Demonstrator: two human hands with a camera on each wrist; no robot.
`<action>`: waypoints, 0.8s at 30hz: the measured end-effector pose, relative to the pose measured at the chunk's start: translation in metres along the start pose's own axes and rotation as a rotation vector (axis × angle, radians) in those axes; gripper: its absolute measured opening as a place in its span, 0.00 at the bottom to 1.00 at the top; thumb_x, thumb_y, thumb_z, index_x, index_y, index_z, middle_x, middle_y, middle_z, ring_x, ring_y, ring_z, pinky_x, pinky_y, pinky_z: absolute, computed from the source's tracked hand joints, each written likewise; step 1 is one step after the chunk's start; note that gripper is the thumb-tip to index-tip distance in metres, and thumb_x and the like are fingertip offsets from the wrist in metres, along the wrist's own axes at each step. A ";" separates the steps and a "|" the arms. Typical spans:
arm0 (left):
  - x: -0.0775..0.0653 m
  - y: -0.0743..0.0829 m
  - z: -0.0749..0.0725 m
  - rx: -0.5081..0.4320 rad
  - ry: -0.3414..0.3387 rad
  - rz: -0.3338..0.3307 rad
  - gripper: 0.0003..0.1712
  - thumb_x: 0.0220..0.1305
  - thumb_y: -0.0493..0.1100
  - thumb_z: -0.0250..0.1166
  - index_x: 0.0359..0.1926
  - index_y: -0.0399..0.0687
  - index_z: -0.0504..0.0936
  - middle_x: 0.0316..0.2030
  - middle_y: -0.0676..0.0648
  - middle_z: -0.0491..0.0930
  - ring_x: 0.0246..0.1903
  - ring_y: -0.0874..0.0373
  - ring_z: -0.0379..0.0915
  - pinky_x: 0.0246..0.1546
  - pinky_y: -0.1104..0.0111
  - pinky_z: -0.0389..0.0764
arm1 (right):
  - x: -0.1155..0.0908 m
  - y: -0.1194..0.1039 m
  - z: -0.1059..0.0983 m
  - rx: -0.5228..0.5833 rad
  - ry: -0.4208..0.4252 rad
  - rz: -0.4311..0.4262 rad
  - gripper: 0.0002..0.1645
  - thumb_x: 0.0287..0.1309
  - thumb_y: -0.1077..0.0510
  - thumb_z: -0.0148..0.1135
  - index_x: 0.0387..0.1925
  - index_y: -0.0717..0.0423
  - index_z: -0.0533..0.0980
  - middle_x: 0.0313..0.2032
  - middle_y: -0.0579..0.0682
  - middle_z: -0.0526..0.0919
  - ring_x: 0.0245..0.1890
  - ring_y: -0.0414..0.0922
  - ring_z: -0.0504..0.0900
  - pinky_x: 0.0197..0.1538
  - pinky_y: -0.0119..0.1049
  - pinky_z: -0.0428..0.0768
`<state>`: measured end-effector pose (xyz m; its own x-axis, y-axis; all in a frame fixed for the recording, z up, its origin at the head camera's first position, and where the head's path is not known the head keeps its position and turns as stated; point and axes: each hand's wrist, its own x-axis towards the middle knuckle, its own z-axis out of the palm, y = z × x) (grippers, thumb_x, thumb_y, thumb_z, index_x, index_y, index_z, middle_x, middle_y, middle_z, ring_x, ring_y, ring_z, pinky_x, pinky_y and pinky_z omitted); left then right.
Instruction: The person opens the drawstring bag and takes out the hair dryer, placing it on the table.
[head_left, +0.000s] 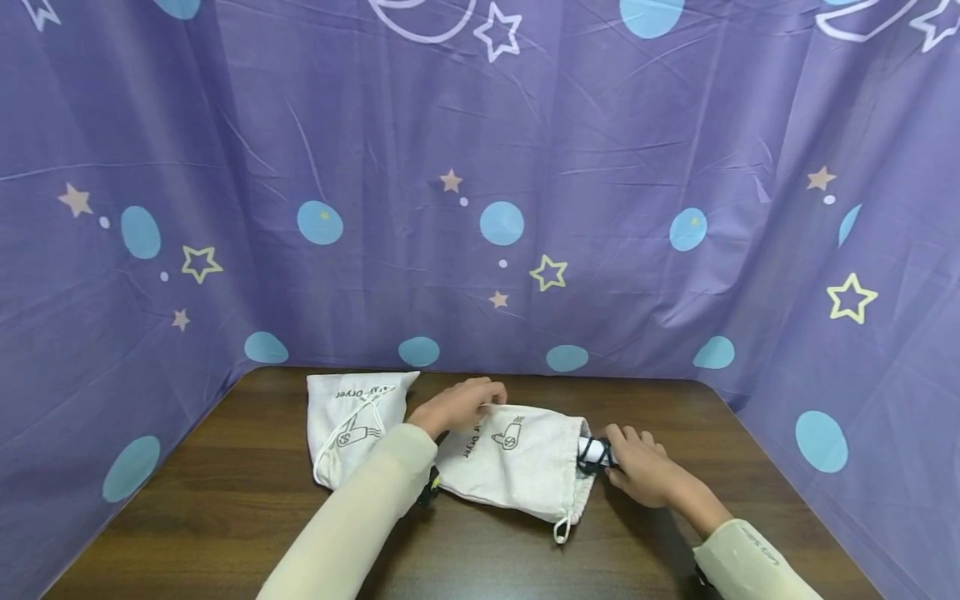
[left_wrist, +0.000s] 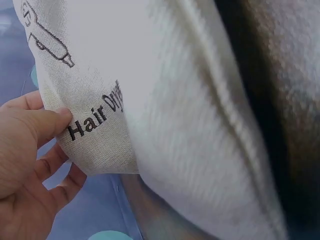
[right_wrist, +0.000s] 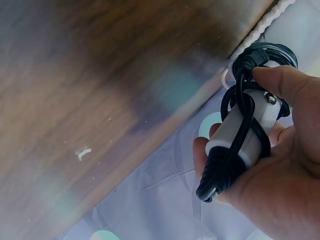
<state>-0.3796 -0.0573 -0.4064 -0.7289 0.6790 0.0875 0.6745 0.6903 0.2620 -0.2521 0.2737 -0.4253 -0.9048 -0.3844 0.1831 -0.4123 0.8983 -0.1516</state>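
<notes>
A white drawstring cloth bag [head_left: 517, 471], printed with "Hair Dryer" and a dryer drawing, lies on the table with its mouth facing right. My left hand [head_left: 461, 406] pinches the closed end of this bag between thumb and fingers, seen close up in the left wrist view. From the bag's mouth sticks the white handle of a hair dryer [right_wrist: 232, 132], its black cord [right_wrist: 245, 115] wound around it. My right hand [right_wrist: 280, 150] grips that handle. The dryer's other end is hidden inside the bag.
A second white drawstring bag [head_left: 330, 408] with the same kind of print lies at the left, beside my left forearm. The brown wooden table [head_left: 225, 500] ends at purple curtains [head_left: 420, 275] on the back and both sides.
</notes>
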 end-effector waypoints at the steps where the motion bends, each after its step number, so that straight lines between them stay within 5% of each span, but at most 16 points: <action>1: -0.001 -0.001 -0.001 0.001 -0.001 -0.002 0.13 0.76 0.35 0.57 0.52 0.60 0.76 0.46 0.55 0.74 0.48 0.59 0.71 0.52 0.62 0.76 | 0.000 0.001 0.000 0.001 -0.003 -0.001 0.27 0.63 0.59 0.68 0.60 0.57 0.67 0.48 0.60 0.76 0.44 0.61 0.74 0.42 0.59 0.74; 10: -0.009 -0.009 -0.006 -0.018 -0.020 -0.045 0.16 0.75 0.32 0.57 0.54 0.58 0.77 0.48 0.54 0.75 0.51 0.56 0.72 0.53 0.61 0.76 | -0.006 0.016 -0.001 0.035 -0.033 0.047 0.27 0.65 0.59 0.67 0.61 0.56 0.67 0.53 0.62 0.76 0.47 0.62 0.74 0.42 0.60 0.74; 17: -0.004 0.000 -0.003 -0.025 -0.021 -0.029 0.14 0.74 0.35 0.57 0.56 0.54 0.78 0.48 0.52 0.75 0.47 0.57 0.72 0.51 0.61 0.76 | -0.005 0.016 0.001 0.031 -0.030 0.043 0.26 0.64 0.59 0.67 0.60 0.56 0.67 0.53 0.63 0.76 0.46 0.63 0.74 0.43 0.63 0.74; 24: 0.008 0.014 0.004 -0.086 -0.019 0.018 0.17 0.78 0.41 0.55 0.64 0.52 0.75 0.55 0.50 0.76 0.58 0.55 0.73 0.60 0.60 0.74 | -0.005 0.016 0.001 0.023 -0.018 0.045 0.27 0.63 0.59 0.68 0.60 0.56 0.68 0.53 0.63 0.76 0.47 0.64 0.74 0.43 0.63 0.74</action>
<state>-0.3752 -0.0415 -0.4062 -0.7136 0.6965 0.0751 0.6745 0.6541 0.3424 -0.2539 0.2901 -0.4294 -0.9244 -0.3474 0.1576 -0.3729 0.9100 -0.1813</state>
